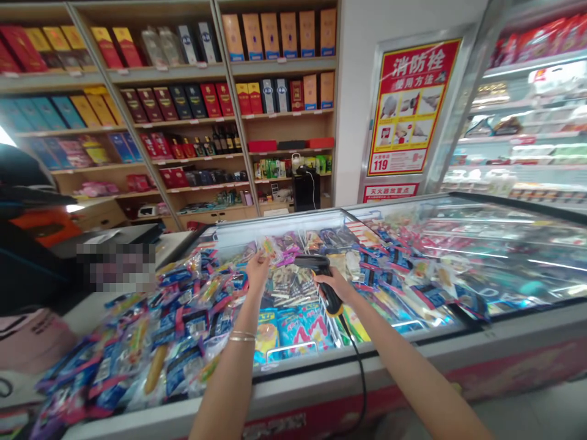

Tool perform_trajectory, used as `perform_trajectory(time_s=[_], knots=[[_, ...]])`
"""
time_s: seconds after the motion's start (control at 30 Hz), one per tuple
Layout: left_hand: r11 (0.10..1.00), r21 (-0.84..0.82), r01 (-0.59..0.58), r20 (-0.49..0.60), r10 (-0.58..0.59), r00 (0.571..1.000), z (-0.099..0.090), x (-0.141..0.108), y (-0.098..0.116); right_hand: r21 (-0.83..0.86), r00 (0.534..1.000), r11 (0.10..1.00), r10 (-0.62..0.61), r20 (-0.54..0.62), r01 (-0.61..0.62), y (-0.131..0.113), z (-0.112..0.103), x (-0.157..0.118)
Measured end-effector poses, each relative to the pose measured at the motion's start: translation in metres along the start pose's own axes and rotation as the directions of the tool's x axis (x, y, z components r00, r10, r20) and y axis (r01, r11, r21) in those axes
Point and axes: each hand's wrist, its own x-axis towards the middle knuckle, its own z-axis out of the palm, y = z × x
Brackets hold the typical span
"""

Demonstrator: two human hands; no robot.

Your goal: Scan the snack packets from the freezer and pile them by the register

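My right hand (338,285) grips a black barcode scanner (331,294) with yellow trim, its head turned toward my left hand. From the scanner's base a black cord hangs down over the freezer's front. My left hand (258,267) pinches a clear plastic packet (270,249) with something yellowish and reddish inside; the exact food cannot be made out. Both hands are above the open part of a chest freezer (270,374). Below them lie bright blue ice-cream packs (293,330). A large heap of blue-and-clear wrapped snack packets (165,336) covers the freezer's left side.
More packets (426,281) lie on the glass lid at right. A person in dark clothing (32,256) is at the left by a counter (177,244). Shelves of boxed bottles (178,101) stand behind, beside a red fire-hydrant sign (415,110) and a lit fridge (527,128).
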Motion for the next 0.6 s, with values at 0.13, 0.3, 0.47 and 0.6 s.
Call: perform_trajectory(time_s=[0.13, 0.3, 0.47, 0.6], knots=[[0.973, 0.230, -0.034, -0.010, 0.038, 0.999, -0.003, -0.001, 0.006, 0.015, 0.999, 0.999, 0.040, 0.022, -0.041, -0.002, -0.002, -0.005], [0.922, 0.378, -0.080, 0.026, 0.076, 0.997, -0.002, -0.009, 0.019, 0.010, 0.999, 1.000, 0.027, 0.033, -0.027, 0.001, -0.004, -0.004], [0.885, 0.451, -0.117, 0.122, 0.069, 0.990, -0.004, -0.016, 0.032, -0.095, 0.999, 0.995, 0.024, 0.044, -0.020, 0.004, -0.006, -0.004], [0.858, 0.497, -0.133, 0.148, 0.068, 0.987, -0.003, -0.019, 0.037, -0.110, 0.999, 0.994, 0.009, 0.043, -0.004, 0.003, -0.005, -0.005]])
